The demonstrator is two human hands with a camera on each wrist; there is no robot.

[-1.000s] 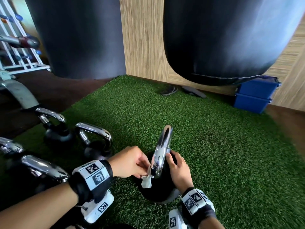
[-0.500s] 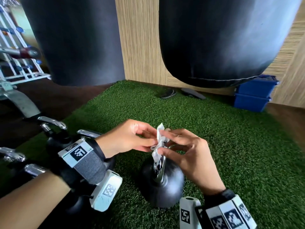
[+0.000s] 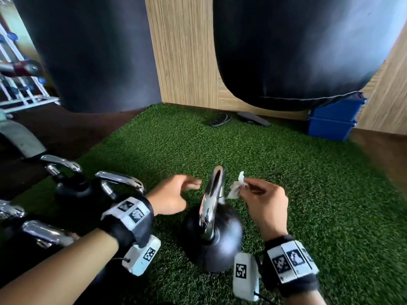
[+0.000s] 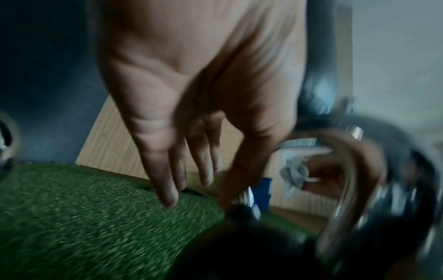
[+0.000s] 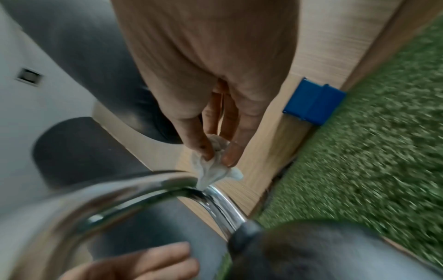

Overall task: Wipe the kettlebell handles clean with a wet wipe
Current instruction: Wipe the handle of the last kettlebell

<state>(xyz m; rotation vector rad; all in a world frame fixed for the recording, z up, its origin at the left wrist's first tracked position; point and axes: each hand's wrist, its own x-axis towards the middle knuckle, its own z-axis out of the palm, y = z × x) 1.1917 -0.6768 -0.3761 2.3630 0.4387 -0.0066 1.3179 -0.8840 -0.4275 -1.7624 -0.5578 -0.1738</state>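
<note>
1. Two hands flank the kettlebell (image 3: pixel 212 236) standing on the turf (image 3: pixel 308 194); its chrome handle (image 3: pixel 213 190) runs edge-on away from me.
2. My right hand (image 3: pixel 264 203) pinches the wet wipe (image 3: pixel 236 187) just right of the handle's top, apparently brushing it in the right wrist view.
3. My left hand (image 3: pixel 174 197) hangs slack and empty, just left.
4. Right is better placed to wipe.

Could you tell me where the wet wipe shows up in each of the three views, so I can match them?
Head: wet wipe just right of centre, pinched by the right hand.
Left wrist: wet wipe at right, blurred, seen through the handle loop.
Right wrist: wet wipe at centre, below the fingertips.
Shared landmark: the chrome kettlebell handle.
</note>
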